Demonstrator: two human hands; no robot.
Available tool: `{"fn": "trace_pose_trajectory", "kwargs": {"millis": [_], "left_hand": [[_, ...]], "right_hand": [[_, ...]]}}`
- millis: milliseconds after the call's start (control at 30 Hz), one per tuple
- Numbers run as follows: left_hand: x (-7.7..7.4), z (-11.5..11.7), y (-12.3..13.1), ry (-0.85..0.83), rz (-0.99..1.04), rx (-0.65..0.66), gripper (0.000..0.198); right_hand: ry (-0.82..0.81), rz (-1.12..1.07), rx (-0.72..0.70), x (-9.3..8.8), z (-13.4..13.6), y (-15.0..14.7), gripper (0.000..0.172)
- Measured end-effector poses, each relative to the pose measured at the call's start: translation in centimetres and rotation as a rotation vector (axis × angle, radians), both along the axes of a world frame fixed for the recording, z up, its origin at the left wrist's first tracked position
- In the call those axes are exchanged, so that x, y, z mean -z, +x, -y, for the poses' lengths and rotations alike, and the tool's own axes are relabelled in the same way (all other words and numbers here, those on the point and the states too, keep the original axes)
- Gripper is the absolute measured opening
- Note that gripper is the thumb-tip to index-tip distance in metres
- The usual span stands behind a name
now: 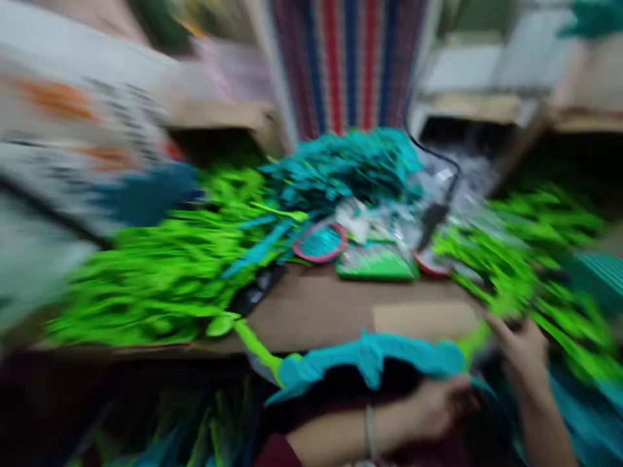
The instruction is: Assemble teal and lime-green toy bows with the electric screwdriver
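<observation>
Evidently the left hand grips the right end of a curved blue plastic piece by the tabletop's near edge. The right hand meets its green end strip, too blurred to tell if clenched. Green plastic pieces heap over the near left corner.

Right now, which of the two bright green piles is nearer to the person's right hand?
The right-side green pile: it lies just beyond the right hand, whereas the left-side green pile lies much farther away.
</observation>
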State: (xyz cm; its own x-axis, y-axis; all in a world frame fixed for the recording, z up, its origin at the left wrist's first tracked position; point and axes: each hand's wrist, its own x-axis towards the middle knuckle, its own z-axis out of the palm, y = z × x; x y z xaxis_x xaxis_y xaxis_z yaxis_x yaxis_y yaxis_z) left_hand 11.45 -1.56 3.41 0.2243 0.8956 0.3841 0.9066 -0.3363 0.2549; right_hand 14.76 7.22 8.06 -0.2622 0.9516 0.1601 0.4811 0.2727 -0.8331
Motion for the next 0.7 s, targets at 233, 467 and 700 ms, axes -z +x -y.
{"fn": "trace_pose_trajectory", "kwargs": {"millis": [233,467,700], "left_hand": [[4.2,5.4,2.7,-0.848,1.533,0.203,0.061],[3.0,5.4,0.9,-0.977,1.865,-0.166,0.048],[3.0,5.7,0.8,-1.092,1.903,-0.273,0.046]], "right_hand": [[-0.007,-0.427,0.862,5.5,4.5,14.7,0.041],[0.164,-0.823,0.851,5.9,4.6,13.2,0.047],[0.169,-0.410,0.788,6.6,7.3,15.0,0.029]]}}
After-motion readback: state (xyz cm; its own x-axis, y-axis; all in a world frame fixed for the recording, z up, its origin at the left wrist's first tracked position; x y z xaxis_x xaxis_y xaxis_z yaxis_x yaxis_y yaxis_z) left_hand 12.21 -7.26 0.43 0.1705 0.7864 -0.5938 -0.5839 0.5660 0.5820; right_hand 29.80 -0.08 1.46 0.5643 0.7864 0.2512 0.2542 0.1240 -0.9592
